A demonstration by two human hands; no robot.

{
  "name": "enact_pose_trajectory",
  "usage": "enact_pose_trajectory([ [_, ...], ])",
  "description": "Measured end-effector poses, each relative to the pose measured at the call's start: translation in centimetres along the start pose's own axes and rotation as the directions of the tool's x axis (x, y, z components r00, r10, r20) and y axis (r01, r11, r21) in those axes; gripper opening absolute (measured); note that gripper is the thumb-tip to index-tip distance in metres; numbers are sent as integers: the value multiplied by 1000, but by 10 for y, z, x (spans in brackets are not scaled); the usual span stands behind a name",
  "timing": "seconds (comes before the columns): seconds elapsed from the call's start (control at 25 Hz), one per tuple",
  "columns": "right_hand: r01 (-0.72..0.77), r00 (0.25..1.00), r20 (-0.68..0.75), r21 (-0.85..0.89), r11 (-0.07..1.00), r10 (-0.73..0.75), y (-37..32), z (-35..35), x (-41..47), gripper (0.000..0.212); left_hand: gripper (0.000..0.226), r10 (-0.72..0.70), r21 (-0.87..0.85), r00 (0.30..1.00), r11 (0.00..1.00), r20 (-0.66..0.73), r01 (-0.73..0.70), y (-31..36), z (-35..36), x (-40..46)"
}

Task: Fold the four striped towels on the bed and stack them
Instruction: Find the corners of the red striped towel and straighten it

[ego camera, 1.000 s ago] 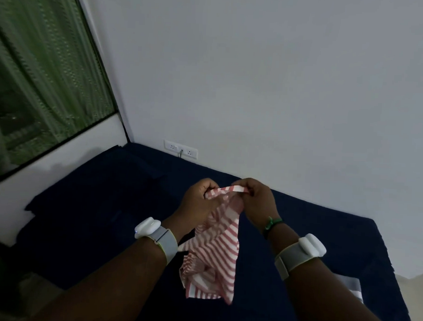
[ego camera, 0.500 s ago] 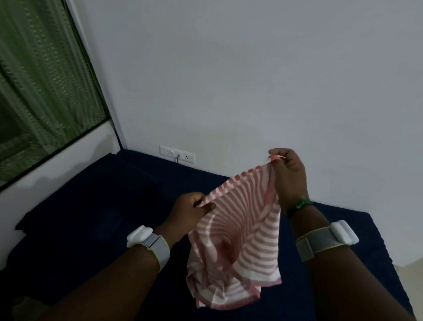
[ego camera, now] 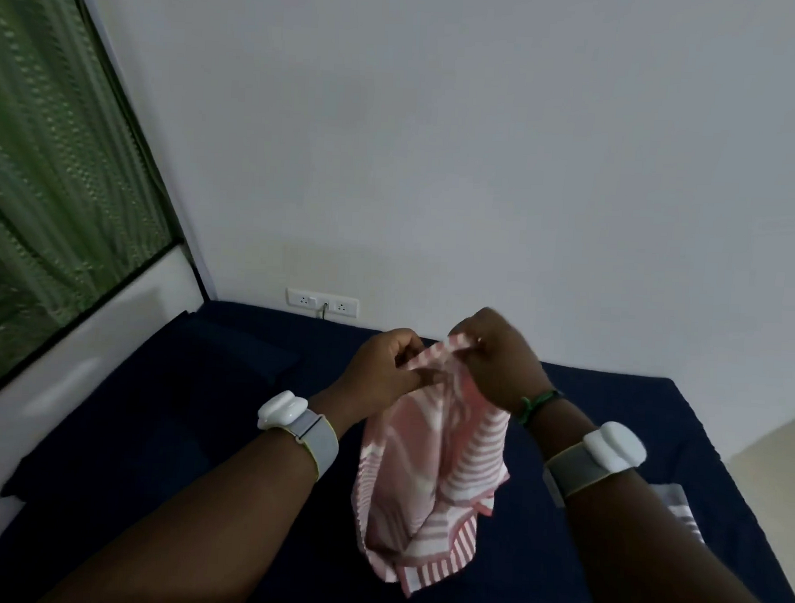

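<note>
White wall backs the scene, meeting a bed covered in a dark navy sheet. One white socket strip is fixed low on the wall just above the bed, with one dark cable plugged into it; no writing or brand on it can be read. One window with a green patterned curtain fills the upper left. One red-and-white striped towel is held up in the air over the middle of the bed, hanging bunched and partly doubled, its lower edge clear of the sheet. The left hand pinches the towel's upper edge between thumb and curled fingers. The right hand pinches the same edge just beside it, fingers curled round the cloth; the two hands are close together. Each wrist carries one grey band with a white module, two in all; no markings are legible. The right wrist also bears one green cord bracelet. One second striped towel, grey and white, lies flat on the bed at the right, partly hidden behind the right forearm.
</note>
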State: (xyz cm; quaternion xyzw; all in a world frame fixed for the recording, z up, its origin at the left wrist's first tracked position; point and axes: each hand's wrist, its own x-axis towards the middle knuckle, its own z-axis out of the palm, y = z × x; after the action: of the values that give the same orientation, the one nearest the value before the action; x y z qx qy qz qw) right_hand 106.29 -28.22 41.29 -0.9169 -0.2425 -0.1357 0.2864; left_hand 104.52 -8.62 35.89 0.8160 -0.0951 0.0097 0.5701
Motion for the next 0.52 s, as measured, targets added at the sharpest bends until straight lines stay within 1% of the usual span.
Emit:
enact_pose_trajectory([
  [0.04,-37,987,-156,70,997,48,0,-7,3,10,24,-26,44,998,999,57,24,-9,-5,-1],
  [0.08,-99,953,-273,146,984,136,0,-13,6,13,19,-57,85,993,995,100,48,-18,-8,-3],
  [0.12,-179,906,-345,211,961,244,1,-18,9,15,16,-93,101,989,991,113,82,-29,-12,-3],
  [0.16,-260,854,-384,270,927,351,2,-22,11,15,16,-139,79,986,988,95,132,-38,-14,-3],
  [0.2,-320,812,-399,304,897,425,6,-27,10,13,18,-181,8,982,984,50,181,-42,-13,-3],
  [0.24,-388,782,-405,278,879,474,9,-29,7,11,20,-208,-79,978,975,7,208,-43,-13,-3],
  [0.28,-458,768,-404,194,867,497,8,-28,4,11,19,-205,-134,979,971,-25,199,-43,-16,-1],
  [0.32,-506,778,-379,92,857,500,4,-26,0,15,16,-177,-138,983,976,-54,169,-41,-19,1],
  [0.36,-501,813,-335,15,865,476,-2,-22,-4,20,13,-144,-127,988,983,-55,136,-37,-21,4],
  [0.4,-452,863,-259,-10,892,434,-11,-15,-6,25,12,-108,-135,994,985,-31,103,-32,-21,6],
  [0.44,-392,911,-139,-6,920,388,-19,-6,-5,31,13,-77,-158,997,985,-3,76,-24,-21,7],
  [0.48,-338,941,4,-15,941,338,-27,7,-4,38,13,-51,-173,998,983,25,55,-18,-20,9],
  [0.52,-288,946,137,-54,956,293,-32,20,-3,42,11,-24,-172,999,985,43,31,-13,-18,10],
])
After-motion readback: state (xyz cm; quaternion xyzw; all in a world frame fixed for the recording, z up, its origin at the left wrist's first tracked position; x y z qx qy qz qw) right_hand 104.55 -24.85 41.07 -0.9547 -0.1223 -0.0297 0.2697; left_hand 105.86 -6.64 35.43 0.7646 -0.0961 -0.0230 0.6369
